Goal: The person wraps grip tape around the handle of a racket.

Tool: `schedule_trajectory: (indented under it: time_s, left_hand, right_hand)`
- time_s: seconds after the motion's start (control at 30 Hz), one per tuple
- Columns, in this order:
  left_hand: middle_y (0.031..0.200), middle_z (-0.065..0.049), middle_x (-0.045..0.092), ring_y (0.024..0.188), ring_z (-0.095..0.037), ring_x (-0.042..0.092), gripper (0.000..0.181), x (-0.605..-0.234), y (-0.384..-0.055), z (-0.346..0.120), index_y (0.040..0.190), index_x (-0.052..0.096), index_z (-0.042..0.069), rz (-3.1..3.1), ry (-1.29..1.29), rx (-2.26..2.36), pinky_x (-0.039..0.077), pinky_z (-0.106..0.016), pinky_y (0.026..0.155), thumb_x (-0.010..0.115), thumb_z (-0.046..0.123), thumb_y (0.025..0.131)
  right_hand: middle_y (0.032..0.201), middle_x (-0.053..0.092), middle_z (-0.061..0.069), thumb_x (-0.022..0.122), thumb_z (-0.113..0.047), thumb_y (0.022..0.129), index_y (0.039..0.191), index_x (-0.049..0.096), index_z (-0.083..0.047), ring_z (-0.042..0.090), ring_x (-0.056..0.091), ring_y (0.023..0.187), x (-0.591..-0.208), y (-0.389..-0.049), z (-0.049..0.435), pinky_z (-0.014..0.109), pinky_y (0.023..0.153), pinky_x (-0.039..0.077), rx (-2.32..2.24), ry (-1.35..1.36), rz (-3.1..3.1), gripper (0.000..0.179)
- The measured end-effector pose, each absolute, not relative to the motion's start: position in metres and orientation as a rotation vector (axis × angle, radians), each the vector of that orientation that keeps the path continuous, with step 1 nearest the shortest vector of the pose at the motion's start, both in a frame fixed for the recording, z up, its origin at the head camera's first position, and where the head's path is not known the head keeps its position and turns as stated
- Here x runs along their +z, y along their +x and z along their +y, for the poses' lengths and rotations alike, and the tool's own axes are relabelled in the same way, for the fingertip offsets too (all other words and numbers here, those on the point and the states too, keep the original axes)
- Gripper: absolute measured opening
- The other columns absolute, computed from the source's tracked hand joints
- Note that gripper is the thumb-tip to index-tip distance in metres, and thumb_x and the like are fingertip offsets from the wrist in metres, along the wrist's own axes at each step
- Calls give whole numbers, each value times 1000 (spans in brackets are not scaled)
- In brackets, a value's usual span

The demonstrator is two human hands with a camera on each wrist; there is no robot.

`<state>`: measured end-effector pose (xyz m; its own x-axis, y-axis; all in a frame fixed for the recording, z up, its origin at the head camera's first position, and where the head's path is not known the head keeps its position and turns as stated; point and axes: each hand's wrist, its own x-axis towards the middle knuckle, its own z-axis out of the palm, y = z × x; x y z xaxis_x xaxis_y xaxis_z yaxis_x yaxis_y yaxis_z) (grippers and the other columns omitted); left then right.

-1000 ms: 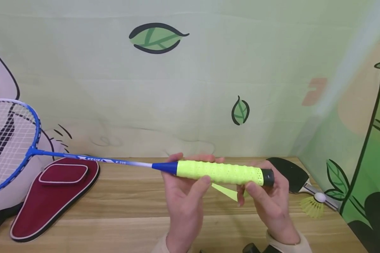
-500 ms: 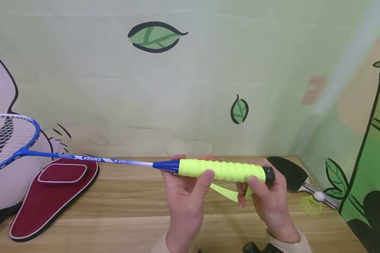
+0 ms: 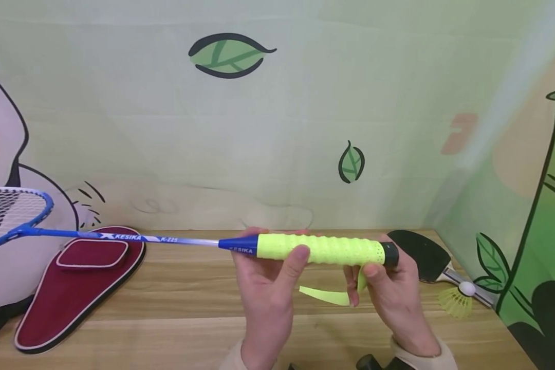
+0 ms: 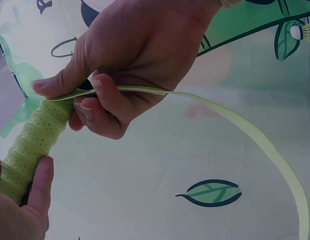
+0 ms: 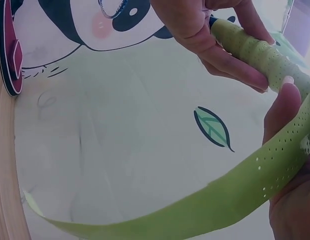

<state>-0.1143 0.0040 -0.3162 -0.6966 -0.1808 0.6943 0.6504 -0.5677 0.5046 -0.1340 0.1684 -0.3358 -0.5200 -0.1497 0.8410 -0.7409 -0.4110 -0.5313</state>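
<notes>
A blue badminton racket (image 3: 143,237) lies level across the head view, its handle (image 3: 324,248) wound in perforated neon-yellow overgrip tape. My left hand (image 3: 267,298) grips the wrapped handle beside the blue cone, thumb along the near side. At the black butt cap (image 3: 390,254), my right hand (image 3: 398,303) pinches the tape against the handle, thumb pressed on it. From there a loose tail of overgrip tape (image 5: 220,200) hangs in a long curve, running past the right fingers (image 4: 107,97) in the left wrist view.
A dark red racket case (image 3: 78,288) lies on the wooden table (image 3: 166,329) at left. To the right are a black table tennis bat (image 3: 416,254) and a yellow shuttlecock (image 3: 457,299). Behind stands a printed leaf backdrop (image 3: 277,128).
The racket has rolled about its shaft, so its head looks flatter and lower. The tape's loose tail has swung down, away from the handle. Both hands keep their hold.
</notes>
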Motion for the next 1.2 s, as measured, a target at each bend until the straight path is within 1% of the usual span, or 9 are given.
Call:
schedule_trajectory:
  time_s: [0.13, 0.2, 0.37, 0.47, 0.57, 0.67, 0.83, 1.03, 1.2]
  left_hand:
    - [99, -10, 62, 97, -25, 65, 40, -316, -113, 4, 115, 34, 4, -1094, -774, -2268, 59, -42, 82, 64, -6, 89]
    - [98, -11, 62, 95, -25, 65, 40, -315, -113, 4, 114, 35, 5, -1103, -756, -2268, 60, -42, 78, 64, -6, 90]
    - [98, -18, 61, 91, -26, 65, 38, -314, -113, 3, 113, 36, 4, -1110, -757, -2261, 60, -47, 72, 64, -6, 90]
    - [99, -20, 60, 91, -26, 65, 38, -314, -112, 3, 113, 35, 1, -1109, -756, -2265, 60, -48, 71, 64, -7, 89]
    - [98, -19, 61, 90, -26, 65, 38, -314, -112, 4, 113, 34, -2, -1113, -749, -2271, 60, -49, 71, 64, -6, 90]
    - [97, -17, 61, 87, -26, 66, 36, -314, -112, 3, 113, 35, -1, -1121, -731, -2278, 59, -51, 70, 63, -5, 90]
    - [95, -15, 62, 85, -26, 67, 34, -313, -112, 3, 111, 38, 4, -1133, -701, -2296, 58, -53, 71, 64, -4, 91]
    - [94, -14, 61, 84, -25, 68, 34, -313, -112, 2, 111, 38, 4, -1124, -700, -2294, 58, -54, 69, 63, -4, 91]
    - [91, -14, 61, 82, -27, 69, 34, -313, -113, 0, 110, 36, 3, -1154, -603, -2318, 59, -53, 69, 64, -4, 90]
  right_hand:
    - [70, 53, 13, 58, -18, 96, 98, 54, 9, 18, 53, 49, -336, -133, 171, 27, 32, 45, 1896, 1186, -1496, 27]
    - [69, 53, 13, 58, -18, 96, 98, 55, 8, 17, 53, 48, -337, -133, 172, 26, 32, 45, 1855, 1171, -1535, 26]
    - [68, 53, 13, 58, -14, 96, 102, 54, 9, 16, 53, 45, -337, -132, 173, 26, 32, 45, 1819, 1152, -1569, 24]
    - [69, 53, 13, 58, -11, 95, 102, 54, 10, 17, 53, 45, -337, -131, 173, 27, 33, 46, 1816, 1158, -1567, 23]
    - [69, 52, 14, 58, -8, 95, 100, 53, 11, 18, 54, 46, -336, -131, 173, 27, 34, 47, 1824, 1173, -1555, 20]
    - [70, 53, 14, 58, -7, 95, 99, 52, 10, 18, 54, 46, -336, -132, 173, 27, 35, 47, 1830, 1184, -1546, 19]
    - [71, 53, 14, 58, -7, 95, 102, 54, 11, 18, 55, 47, -336, -132, 174, 27, 36, 48, 1812, 1185, -1557, 20]
    - [73, 55, 13, 60, -6, 93, 105, 56, 11, 18, 55, 48, -336, -132, 176, 28, 40, 51, 1797, 1164, -1577, 21]
    - [74, 57, 12, 62, -5, 92, 107, 56, 12, 17, 56, 47, -336, -131, 175, 26, 41, 51, 1746, 1109, -1626, 24]
